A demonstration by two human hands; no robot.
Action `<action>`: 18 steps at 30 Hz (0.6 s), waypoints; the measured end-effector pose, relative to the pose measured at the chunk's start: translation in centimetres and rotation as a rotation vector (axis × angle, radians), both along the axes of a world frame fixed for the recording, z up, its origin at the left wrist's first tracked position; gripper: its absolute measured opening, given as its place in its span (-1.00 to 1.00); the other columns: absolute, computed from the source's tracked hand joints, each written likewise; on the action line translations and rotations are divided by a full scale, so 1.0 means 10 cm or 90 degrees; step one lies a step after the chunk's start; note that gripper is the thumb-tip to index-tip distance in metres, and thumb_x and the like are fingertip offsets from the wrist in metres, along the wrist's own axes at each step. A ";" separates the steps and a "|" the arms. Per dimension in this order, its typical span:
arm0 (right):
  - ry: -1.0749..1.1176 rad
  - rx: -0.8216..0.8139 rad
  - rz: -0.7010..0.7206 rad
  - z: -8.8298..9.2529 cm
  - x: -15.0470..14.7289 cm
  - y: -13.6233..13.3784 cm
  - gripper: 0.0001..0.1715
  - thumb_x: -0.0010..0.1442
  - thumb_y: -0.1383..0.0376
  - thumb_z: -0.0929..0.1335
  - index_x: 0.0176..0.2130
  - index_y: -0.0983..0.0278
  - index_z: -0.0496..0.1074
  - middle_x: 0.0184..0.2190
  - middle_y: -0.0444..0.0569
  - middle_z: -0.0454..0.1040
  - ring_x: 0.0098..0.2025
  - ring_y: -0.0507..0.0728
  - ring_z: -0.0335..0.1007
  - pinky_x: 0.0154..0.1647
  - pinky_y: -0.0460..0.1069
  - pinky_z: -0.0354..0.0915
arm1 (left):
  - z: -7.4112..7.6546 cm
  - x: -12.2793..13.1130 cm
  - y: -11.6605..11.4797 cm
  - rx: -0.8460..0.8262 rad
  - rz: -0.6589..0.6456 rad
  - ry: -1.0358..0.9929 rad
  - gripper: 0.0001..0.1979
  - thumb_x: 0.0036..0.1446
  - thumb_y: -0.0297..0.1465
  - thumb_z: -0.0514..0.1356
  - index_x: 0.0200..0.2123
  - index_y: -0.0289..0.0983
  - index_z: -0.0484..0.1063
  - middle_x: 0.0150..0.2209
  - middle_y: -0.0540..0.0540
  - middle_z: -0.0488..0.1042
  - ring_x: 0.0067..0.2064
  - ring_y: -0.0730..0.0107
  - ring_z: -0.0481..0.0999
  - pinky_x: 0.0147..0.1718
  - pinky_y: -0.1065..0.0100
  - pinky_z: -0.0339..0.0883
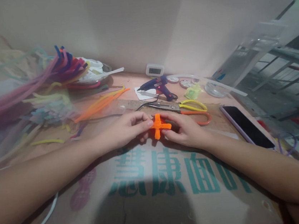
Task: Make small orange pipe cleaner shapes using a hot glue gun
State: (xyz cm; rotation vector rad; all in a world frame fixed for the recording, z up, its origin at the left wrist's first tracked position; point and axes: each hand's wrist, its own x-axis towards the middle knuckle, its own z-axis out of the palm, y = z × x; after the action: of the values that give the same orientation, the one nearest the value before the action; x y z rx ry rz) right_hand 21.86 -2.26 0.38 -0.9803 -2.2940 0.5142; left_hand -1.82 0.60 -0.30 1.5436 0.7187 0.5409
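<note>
Between my two hands is a small bright orange cross-shaped piece (pixel 157 125), bent from what looks like fuzzy pipe cleaner, with several short looped arms. My left hand (pixel 136 128) pinches its left arm between thumb and fingers. On the other side my right hand (pixel 181 128) has its thumb and fingers closed about the right and lower arms. Both hands are just above the printed cardboard, and some fingertips are hidden behind the piece. Scissors (pixel 170 106) with one yellow and one orange handle lie right behind my right hand.
A blue glue gun (pixel 160 86) rests behind the scissors, near a small digital clock (pixel 154 69). Bundles of coloured pipe cleaners (pixel 63 66) pile up at left, with loose orange ones (pixel 102 104) beside them. A phone (pixel 245 126) lies at right. A white cable (pixel 46 217) crosses the front left.
</note>
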 end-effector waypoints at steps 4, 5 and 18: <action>0.001 0.020 -0.008 -0.01 0.02 0.01 -0.57 0.26 0.32 0.34 0.12 0.22 0.42 -0.03 0.01 0.61 -0.03 0.21 0.57 -0.01 0.06 0.47 | -0.02 0.04 0.01 -0.046 0.037 -0.061 -0.71 0.36 -0.17 0.11 -0.31 -0.27 0.34 -0.51 -0.01 0.47 -0.47 0.48 0.46 -0.47 0.46 0.28; 0.004 0.024 -0.012 0.00 0.02 0.01 -0.57 0.26 0.31 0.34 0.12 0.22 0.42 -0.01 0.02 0.61 -0.01 0.21 0.56 0.02 0.07 0.47 | -0.03 0.05 0.01 -0.064 0.053 -0.078 -0.74 0.37 -0.21 0.09 -0.31 -0.27 0.33 -0.51 -0.01 0.47 -0.48 0.48 0.46 -0.46 0.45 0.30; 0.088 -0.066 -0.086 -0.02 0.05 0.03 -0.52 0.28 0.24 0.33 0.17 0.22 0.38 0.08 0.09 0.55 0.13 0.27 0.49 0.18 0.21 0.39 | -0.07 0.08 0.01 -0.088 0.141 -0.141 -0.97 0.27 -0.41 0.16 -0.25 -0.25 0.37 -0.47 0.03 0.45 -0.45 0.49 0.43 -0.41 0.44 0.28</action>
State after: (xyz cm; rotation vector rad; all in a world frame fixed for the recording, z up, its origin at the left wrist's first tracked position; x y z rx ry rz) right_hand 22.41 -1.93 0.18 -1.1055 -2.0806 0.6280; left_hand -1.01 0.70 -0.95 1.2607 0.7426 0.7978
